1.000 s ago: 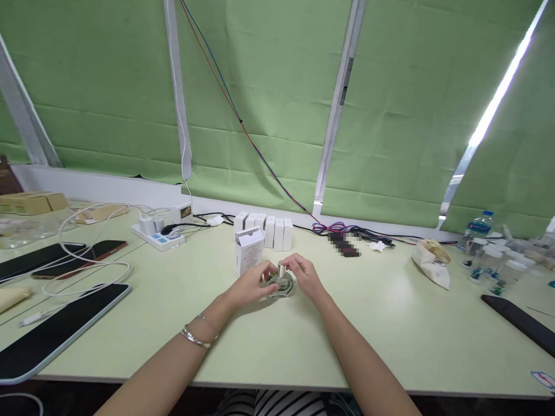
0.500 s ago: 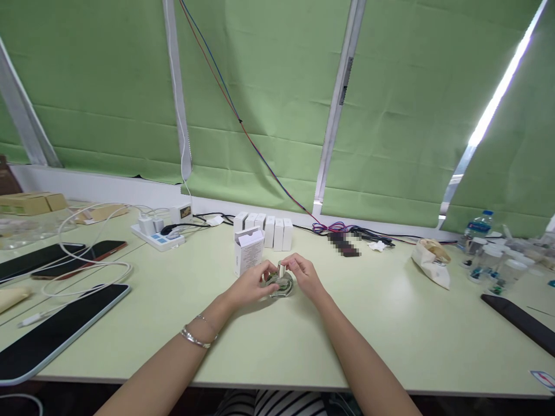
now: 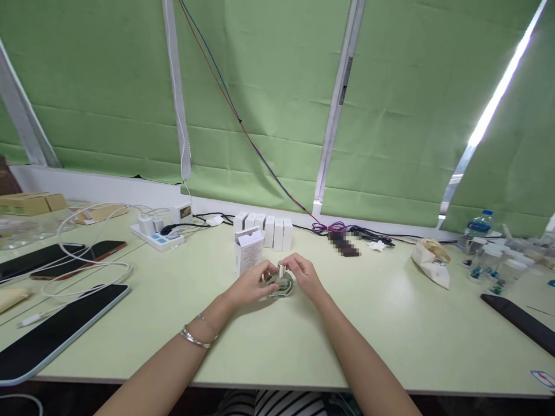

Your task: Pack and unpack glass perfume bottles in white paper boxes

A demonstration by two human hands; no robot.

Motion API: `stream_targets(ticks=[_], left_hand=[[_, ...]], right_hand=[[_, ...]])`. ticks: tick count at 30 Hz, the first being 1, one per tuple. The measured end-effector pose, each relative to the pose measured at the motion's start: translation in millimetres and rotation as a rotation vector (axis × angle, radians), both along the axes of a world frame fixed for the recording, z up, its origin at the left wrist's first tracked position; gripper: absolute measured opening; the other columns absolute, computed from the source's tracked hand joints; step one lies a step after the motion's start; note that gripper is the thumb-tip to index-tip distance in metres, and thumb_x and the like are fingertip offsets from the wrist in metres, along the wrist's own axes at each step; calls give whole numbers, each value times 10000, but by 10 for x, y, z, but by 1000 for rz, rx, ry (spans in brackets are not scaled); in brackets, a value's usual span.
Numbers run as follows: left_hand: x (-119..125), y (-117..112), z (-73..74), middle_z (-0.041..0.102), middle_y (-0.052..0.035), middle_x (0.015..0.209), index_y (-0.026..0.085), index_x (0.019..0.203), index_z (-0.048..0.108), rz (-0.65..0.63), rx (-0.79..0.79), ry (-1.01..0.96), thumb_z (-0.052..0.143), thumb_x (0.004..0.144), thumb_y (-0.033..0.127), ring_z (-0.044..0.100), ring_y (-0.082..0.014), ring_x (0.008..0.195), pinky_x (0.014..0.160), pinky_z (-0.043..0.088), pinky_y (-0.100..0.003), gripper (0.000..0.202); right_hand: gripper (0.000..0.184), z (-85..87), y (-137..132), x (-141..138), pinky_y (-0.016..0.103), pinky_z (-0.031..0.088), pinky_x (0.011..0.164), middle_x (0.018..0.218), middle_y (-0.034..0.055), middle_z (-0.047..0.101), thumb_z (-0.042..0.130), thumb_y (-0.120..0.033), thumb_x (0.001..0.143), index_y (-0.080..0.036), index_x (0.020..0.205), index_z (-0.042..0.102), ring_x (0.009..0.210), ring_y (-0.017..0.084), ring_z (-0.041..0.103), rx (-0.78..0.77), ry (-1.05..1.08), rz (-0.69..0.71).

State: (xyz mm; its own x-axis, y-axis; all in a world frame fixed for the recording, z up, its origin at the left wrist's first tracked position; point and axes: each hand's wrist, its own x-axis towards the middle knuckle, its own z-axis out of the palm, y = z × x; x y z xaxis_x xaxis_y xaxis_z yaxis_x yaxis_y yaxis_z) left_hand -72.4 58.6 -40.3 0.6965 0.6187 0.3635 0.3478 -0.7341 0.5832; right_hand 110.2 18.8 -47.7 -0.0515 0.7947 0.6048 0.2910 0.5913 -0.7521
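A round clear glass perfume bottle (image 3: 285, 284) with a silver cap stands upright on the pale green table (image 3: 277, 341). My left hand (image 3: 254, 283) grips the bottle's body from the left, thumb in front and fingers behind. At the cap, my right hand (image 3: 306, 274) is closed, its fingertips pinching the silver top from the right. Just behind my left hand is a white carton (image 3: 248, 252) with its top flap open. Several small white boxes (image 3: 269, 232) stand in a row farther back.
On the left lie a dark tablet-like device (image 3: 65, 332), phones, white cables and a power strip (image 3: 158, 236). To the right are a cloth pouch (image 3: 430, 264), clear jars (image 3: 505, 271), a water bottle (image 3: 479, 224) and a black slab (image 3: 520, 323). Cables run along the back.
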Motion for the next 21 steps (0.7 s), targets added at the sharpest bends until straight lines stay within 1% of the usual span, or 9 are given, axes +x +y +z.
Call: stream_targets(ticks=[3,6,9,11,13,16,18,19,21], left_hand=[[-6,-3,3,525,4,805,205,891,485,4,5,7,556,772,378,474,-153,717,643,394,-270,221],[-19,0,9,539,-4,828,206,917,492,5,-1,26,533,795,419,482,-157,716,636,401,-273,249],[-32,13,14,572,-18,874,209,938,511,-2,43,28,488,828,448,510,-174,762,676,413,-291,264],[-36,27,19,592,-37,925,211,935,527,21,161,-9,474,840,420,525,-200,857,776,403,-326,236],[-39,46,27,602,-60,960,208,932,539,133,325,-94,459,847,358,515,-231,951,886,348,-377,190],[-56,93,38,574,-109,1061,192,993,537,462,519,-276,458,829,304,463,-286,1067,951,275,-449,213],[-83,146,38,509,-140,1171,178,1075,511,657,563,-357,487,801,310,414,-319,1129,951,276,-481,305],[-101,179,34,479,-150,1209,172,1111,494,721,556,-375,497,789,316,399,-330,1145,945,287,-494,353],[-140,248,24,467,-155,1223,163,1152,465,765,492,-377,503,774,326,396,-333,1152,939,312,-510,413]], right_hand=[[339,9,-19,-5,286,434,727,831,43,592,377,-447,895,-178,853,580,774,160,556,0,-30,10],[204,3,-46,-15,288,429,740,899,31,574,504,-373,837,-199,941,532,823,163,549,-9,-88,47],[358,-26,-61,-28,293,424,759,927,21,547,609,-295,759,-226,1067,438,884,175,531,-35,-170,76],[444,-53,-56,-30,301,424,775,973,32,526,603,-252,754,-237,1131,368,909,178,522,-74,-245,71],[525,-83,-41,-25,314,427,777,1029,48,504,587,-198,745,-246,1189,311,875,171,529,-118,-307,56],[658,-116,-17,-12,336,427,780,1046,59,499,578,-126,714,-251,1263,238,799,158,538,-159,-338,36],[697,-120,-10,-7,343,425,786,1048,62,501,577,-115,708,-250,1285,209,800,159,539,-177,-353,24],[702,-116,-11,-7,344,425,785,1052,63,500,578,-118,708,-250,1288,205,806,161,539,-184,-361,18],[695,-100,-18,-9,345,426,780,1061,64,496,581,-130,711,-253,1286,210,814,165,539,-192,-378,7]])
